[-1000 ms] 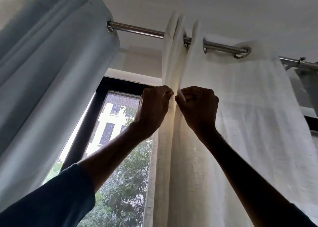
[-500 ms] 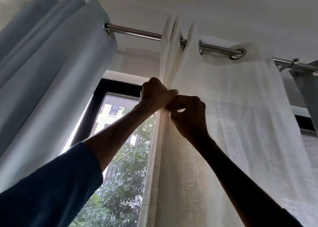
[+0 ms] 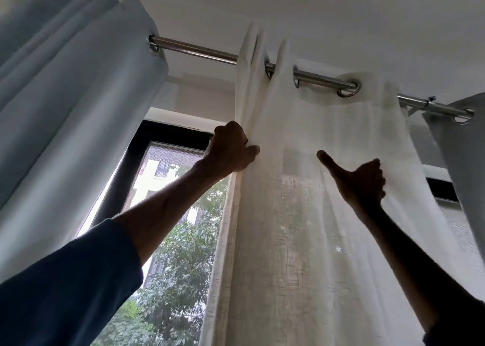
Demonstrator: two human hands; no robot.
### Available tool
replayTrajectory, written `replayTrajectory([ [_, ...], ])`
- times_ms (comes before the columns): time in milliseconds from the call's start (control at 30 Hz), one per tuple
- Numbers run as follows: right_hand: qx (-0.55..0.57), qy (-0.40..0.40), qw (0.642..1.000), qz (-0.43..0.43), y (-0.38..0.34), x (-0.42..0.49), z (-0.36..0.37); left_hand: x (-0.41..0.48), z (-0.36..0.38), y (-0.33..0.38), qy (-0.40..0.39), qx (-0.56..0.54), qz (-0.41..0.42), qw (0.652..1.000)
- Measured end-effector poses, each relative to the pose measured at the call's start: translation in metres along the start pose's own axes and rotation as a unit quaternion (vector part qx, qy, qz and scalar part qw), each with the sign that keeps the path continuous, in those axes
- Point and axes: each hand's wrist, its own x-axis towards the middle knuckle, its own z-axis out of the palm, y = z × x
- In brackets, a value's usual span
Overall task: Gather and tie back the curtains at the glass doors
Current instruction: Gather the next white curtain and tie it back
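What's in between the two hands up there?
Between the left hand and the right hand lies only a stretch of the white curtain. The head view shows it.

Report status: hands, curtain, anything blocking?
Left hand grips white curtain, folds gathered. Right hand against spread fabric, thumb out, grip unclear. Not tied yet. Blue curtain bunched left, apart.

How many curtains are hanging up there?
3. A blue-grey curtain bunched at the left, a white sheer curtain in the middle, and a grey curtain at the right edge. More may hang out of view.
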Motion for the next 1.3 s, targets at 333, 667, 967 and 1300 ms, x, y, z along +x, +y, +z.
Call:
replayTrajectory([
  [333, -0.089, 0.095, 0.975, -0.180, -0.025, -0.003, 0.014, -0.002, 0.000, -0.008, 0.015, 0.014, 0.020, 1.000],
  [667, 0.010, -0.033, 0.930, -0.367, -0.141, -0.084, 0.052, 0.005, -0.014, -0.007, 0.014, 0.093, 0.051, 0.994],
  [967, 0.054, -0.021, 0.937, -0.343, -0.098, -0.101, 0.061, -0.018, -0.027, -0.031, 0.031, 0.081, 0.111, 0.990],
  [1300, 0.073, 0.048, 0.927, -0.366, -0.064, -0.118, 0.027, -0.044, -0.001, 0.003, 0.126, 0.020, 0.157, 0.979],
])
